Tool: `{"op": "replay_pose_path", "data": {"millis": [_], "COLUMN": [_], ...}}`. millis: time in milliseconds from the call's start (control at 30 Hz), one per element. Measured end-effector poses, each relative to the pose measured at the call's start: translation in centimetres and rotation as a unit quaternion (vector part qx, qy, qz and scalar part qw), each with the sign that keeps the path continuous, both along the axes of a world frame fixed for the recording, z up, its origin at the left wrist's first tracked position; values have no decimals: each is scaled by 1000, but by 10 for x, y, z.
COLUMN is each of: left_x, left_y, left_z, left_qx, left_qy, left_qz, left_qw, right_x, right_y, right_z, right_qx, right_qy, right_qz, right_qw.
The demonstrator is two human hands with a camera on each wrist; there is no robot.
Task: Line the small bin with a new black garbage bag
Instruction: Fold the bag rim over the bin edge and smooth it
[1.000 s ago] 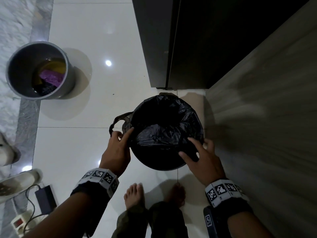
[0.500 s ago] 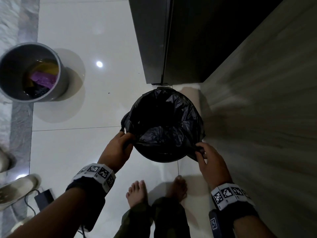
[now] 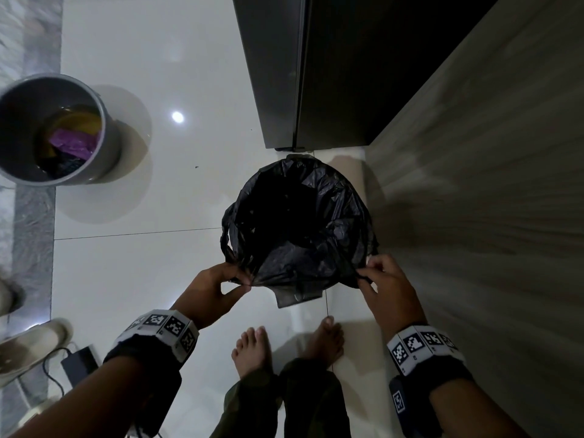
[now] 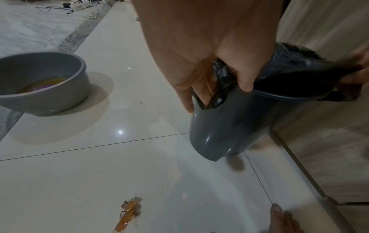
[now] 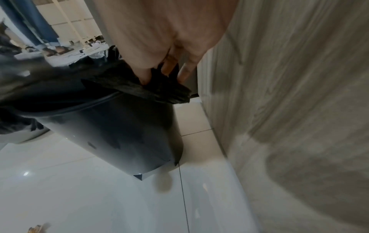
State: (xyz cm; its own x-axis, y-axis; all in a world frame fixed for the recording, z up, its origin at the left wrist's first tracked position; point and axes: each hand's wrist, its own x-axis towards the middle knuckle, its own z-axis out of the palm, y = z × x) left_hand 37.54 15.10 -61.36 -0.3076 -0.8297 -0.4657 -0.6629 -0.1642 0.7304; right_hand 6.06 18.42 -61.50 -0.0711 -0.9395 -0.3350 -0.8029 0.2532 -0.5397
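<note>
Folding step: left hand (image 3: pixel 211 290) and right hand (image 3: pixel 386 287) each pinch the black bag (image 3: pixel 300 229) edge at the near rim of the small bin (image 4: pixel 229 126) on the floor. Next: pull the edge down over the rim, evenly.

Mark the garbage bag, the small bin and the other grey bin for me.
garbage bag (image 3: pixel 297 222): head view, crumpled plastic inside the opening.
small bin (image 4: pixel 229 126): left wrist view, bare grey outer wall.
other grey bin (image 3: pixel 107 143): head view, right side of its rim.
</note>
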Motion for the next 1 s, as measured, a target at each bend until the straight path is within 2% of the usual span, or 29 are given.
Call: {"op": "replay_pose_path", "data": {"millis": [100,300,467,666,733,833,900,933,1000], "left_x": [2,-2,-7,-14,-15,-15,-14,-13,-16], "left_y": [2,2,1,-7,-12,-15,-14,-14,-15], "left_z": [-2,-21,-41,-66,-68,-54,-33,-22,1], "left_qx": [3,37,72,65,74,78,50,10,-108], "left_qy": [-25,-84,-117,-129,-133,-109,-99,-106,-145], "left_qz": [1,14,63,104,103,141,196,215,215], "left_qw": [1000,996,989,984,983,981,974,971,960], "right_x": [1,1,6,6,4,-4,-11,-14,-11], "right_y": [6,5,-9,-17,-19,-23,-27,-30,-39], "right_z": [0,-3,-14,-43,-50,-41,-22,-10,15], "right_qx": [51,141,162,188,174,138,93,62,17], "right_qy": [-9,57,46,39,16,-79,-103,-93,-30], "right_qz": [-7,-11,-57,-93,-112,-184,-248,-259,-208], "right_qw": [999,988,984,977,978,970,959,959,978]}}
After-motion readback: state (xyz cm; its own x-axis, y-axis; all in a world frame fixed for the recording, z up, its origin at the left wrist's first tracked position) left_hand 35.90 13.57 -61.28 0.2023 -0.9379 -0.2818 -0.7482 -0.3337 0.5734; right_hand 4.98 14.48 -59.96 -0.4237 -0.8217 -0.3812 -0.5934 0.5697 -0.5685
